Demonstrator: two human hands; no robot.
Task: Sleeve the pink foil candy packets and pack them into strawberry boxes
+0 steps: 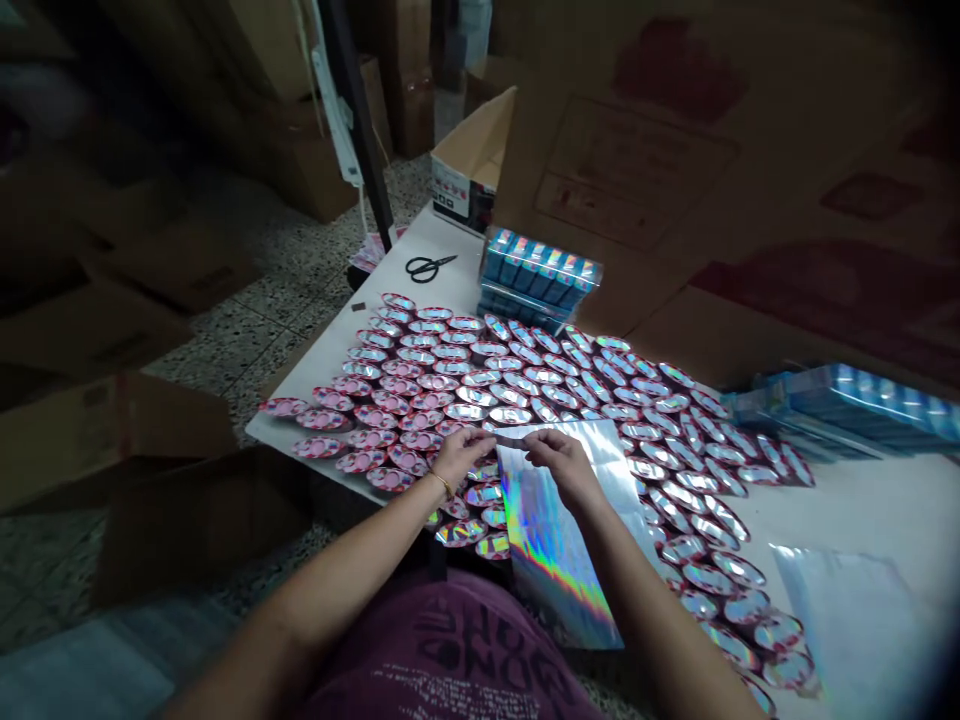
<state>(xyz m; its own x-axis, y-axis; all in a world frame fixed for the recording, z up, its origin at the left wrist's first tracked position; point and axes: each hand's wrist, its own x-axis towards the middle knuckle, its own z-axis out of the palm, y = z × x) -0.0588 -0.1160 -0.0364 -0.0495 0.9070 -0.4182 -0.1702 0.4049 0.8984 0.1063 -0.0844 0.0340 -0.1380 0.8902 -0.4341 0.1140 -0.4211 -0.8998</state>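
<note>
Between my two hands a thin dark strip (510,441) is stretched level, one end pinched in each. My left hand (463,458), with a gold bracelet at the wrist, grips its left end, and my right hand (559,460) grips the right end. Under my right hand lies a shiny holographic sheet (559,540), its lower part reaching past the table's front edge. Many oval, red-rimmed pieces with shiny tops (454,370) stand packed in rows around the sheet. Several at the left have pink tops (360,438).
Black scissors (431,268) lie at the back left of the white table (300,375). Wrapped packs of blue boxes (536,275) stand behind the rows, with more blue packs (862,405) at the right. A large cardboard box (675,200) rises behind. Another silvery sheet (862,620) is at the right.
</note>
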